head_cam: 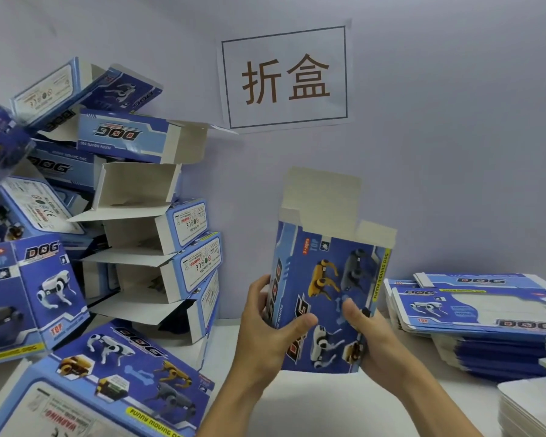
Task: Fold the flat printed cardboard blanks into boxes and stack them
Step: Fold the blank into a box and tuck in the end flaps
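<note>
- A half-formed blue printed box (pixel 325 298) stands upright between both hands above the white table (pixel 312 402), its top flaps open and pointing up
- The left hand (pixel 265 323) grips the box's lower left edge, thumb across the printed front and fingers curled round the side
- The right hand (pixel 369 329) grips the lower right edge, thumb pressed on the front panel
- A tumbled stack of folded boxes (pixel 152 234) fills the left side, many lying with open ends
- A pile of flat blanks (pixel 473 313) lies on the right, well apart from the hands
- A paper sign (pixel 286 77) with two characters hangs on the pale wall (pixel 454 152) behind
</note>
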`<act>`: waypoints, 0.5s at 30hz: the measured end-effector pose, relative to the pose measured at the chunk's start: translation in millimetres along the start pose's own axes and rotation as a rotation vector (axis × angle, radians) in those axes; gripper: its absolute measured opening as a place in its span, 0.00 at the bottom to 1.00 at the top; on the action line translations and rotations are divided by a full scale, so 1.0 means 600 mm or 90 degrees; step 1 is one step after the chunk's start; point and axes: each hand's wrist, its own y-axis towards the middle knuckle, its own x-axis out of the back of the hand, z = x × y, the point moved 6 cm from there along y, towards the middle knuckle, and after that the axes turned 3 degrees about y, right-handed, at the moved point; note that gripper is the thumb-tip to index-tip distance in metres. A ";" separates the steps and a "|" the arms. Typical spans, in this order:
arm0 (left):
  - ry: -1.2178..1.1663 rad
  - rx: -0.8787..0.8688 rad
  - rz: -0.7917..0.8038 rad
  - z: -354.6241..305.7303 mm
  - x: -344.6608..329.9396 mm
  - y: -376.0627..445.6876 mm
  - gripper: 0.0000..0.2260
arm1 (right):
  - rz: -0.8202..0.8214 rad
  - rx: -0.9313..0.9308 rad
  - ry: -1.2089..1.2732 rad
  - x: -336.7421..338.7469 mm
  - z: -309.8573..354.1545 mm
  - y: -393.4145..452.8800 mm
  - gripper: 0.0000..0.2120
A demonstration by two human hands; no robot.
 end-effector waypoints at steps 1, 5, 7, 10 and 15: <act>-0.005 0.005 -0.018 0.001 0.005 0.001 0.34 | -0.009 -0.003 -0.007 -0.002 -0.001 0.002 0.34; -0.014 0.032 -0.026 -0.003 0.001 0.001 0.33 | -0.111 0.018 -0.074 0.001 0.006 0.008 0.41; 0.029 0.055 -0.008 -0.013 -0.010 0.000 0.35 | -0.171 0.036 -0.053 0.014 0.013 0.008 0.37; 0.109 0.108 0.101 -0.021 -0.023 0.003 0.29 | -0.166 0.037 0.040 0.013 0.021 0.012 0.35; 0.265 0.129 0.117 -0.121 0.018 0.035 0.23 | -0.016 -0.003 0.251 -0.007 0.023 0.005 0.36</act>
